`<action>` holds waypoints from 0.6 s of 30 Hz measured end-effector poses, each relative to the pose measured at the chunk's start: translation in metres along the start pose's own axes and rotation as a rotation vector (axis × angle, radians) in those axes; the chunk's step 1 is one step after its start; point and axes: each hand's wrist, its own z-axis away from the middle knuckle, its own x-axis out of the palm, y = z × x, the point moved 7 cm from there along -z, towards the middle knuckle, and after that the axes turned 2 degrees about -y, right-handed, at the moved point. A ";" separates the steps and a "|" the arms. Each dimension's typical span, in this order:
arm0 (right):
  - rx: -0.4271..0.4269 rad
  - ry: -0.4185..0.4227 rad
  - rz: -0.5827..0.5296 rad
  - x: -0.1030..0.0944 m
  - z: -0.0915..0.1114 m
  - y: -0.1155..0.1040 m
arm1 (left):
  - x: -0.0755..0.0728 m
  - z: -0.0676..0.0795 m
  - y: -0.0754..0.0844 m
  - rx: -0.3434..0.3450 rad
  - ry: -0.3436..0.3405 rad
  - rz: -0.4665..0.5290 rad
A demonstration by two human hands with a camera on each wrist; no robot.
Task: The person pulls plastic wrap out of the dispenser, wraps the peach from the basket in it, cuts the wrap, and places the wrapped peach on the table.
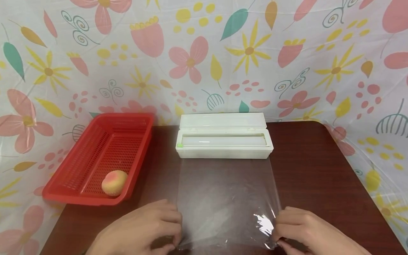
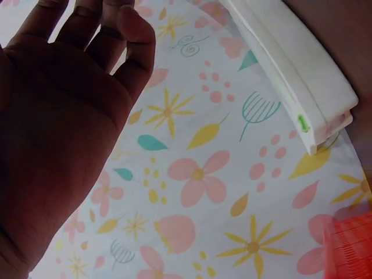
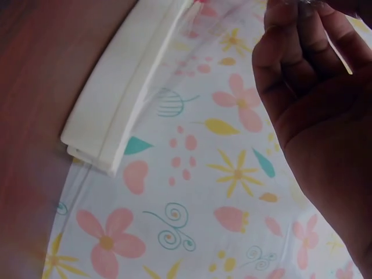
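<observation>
Toward six o'clock on the dark brown table [image 1: 312, 159], the left hand [image 1: 149, 226] and the right hand [image 1: 309, 226] were closed in a pinch, each on a near corner of a sheet of clear film [image 1: 223, 198]. The left hand gripped the corner at seven o'clock, the right hand the one at five. From there the film ran up the middle of the table to a white box [image 1: 223, 153] at twelve o'clock, whose lid [image 1: 223, 121] stood tipped back and whose roll [image 1: 223, 141] showed through the opening. A small green piece [image 1: 180, 145] sat at the box's nine o'clock end; its use could not be told. Near ten o'clock from the film stood a red basket [image 1: 79, 200], with a peach [image 1: 114, 182] lying at about five o'clock inside it, apart from both hands.

The step in hand appeared to be stretching a length of film out from the box. The next move seemed to call for an even pull, with both corners level, so that the film would neither bunch nor fold, most of all near the right hand, where it shone with creases. Whether its near edge touched the table could not be told.
</observation>
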 end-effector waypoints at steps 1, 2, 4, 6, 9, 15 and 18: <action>0.011 -0.012 0.012 0.002 0.002 0.001 | 0.002 0.000 -0.001 -0.006 -0.010 0.003; 0.020 -0.025 0.020 0.005 0.003 0.002 | 0.005 0.000 -0.003 -0.014 -0.020 0.007; 0.046 -0.048 0.024 0.010 0.007 0.006 | 0.010 0.001 -0.006 -0.019 -0.035 0.010; 0.070 -0.068 0.030 0.014 0.010 0.009 | 0.014 0.000 -0.008 -0.020 -0.045 0.002; 0.115 -0.094 0.039 0.019 0.015 0.012 | 0.020 0.000 -0.010 -0.010 -0.045 -0.021; 0.167 -0.151 0.050 0.031 0.022 0.016 | 0.032 -0.001 -0.016 -0.017 -0.064 -0.031; 0.224 -0.193 0.064 0.038 0.025 0.019 | 0.038 -0.002 -0.017 -0.011 -0.058 -0.042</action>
